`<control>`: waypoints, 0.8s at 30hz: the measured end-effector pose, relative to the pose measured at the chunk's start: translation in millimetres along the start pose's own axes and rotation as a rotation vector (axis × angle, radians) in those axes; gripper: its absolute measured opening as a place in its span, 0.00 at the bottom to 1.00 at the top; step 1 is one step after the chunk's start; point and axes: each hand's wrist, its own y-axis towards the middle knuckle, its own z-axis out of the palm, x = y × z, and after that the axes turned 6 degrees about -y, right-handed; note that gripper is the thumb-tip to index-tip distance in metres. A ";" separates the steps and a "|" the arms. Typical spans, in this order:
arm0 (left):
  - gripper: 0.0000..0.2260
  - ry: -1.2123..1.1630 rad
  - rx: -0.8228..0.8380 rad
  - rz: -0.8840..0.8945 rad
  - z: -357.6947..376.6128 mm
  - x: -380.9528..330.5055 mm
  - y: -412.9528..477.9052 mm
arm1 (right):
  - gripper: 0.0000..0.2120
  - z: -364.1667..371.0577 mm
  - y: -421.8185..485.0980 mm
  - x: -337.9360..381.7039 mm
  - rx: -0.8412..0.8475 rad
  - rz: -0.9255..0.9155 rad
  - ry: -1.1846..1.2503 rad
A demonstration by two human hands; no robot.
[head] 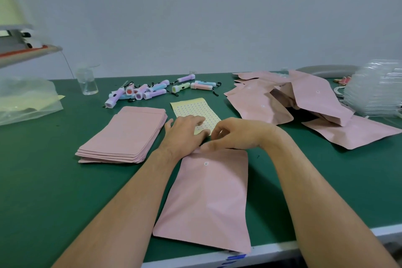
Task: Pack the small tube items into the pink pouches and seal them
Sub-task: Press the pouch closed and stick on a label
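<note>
Head cam: L hand [185, 132] flat on sticker sheet [195, 109]; R hand [237, 135] curled, grip unclear.

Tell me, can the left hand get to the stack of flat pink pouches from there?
Probably yes. The left hand rests on the sticker sheet, just beside the stack of pouches, and nothing lies between them.

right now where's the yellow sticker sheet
In the head view the sticker sheet lies mid-table, between the stack of flat pouches on its left and the pile of pouches on its right, its near end under the left hand.
</note>
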 end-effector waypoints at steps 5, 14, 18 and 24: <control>0.18 0.038 -0.053 -0.008 1.1 1.3 -1.7 | 0.17 0.6 2.7 -3.7 0.012 -0.069 -0.019; 0.16 -0.023 -0.120 -0.050 -0.6 3.9 -1.9 | 0.26 2.7 -3.4 0.8 0.087 -0.093 -0.004; 0.11 -0.020 -0.078 -0.070 -0.3 2.8 -1.4 | 0.09 5.6 0.3 2.6 0.096 -0.107 -0.101; 0.08 -0.062 -0.086 -0.095 -5.6 -0.6 -1.4 | 0.16 -2.6 -9.3 -0.3 0.080 -0.121 0.056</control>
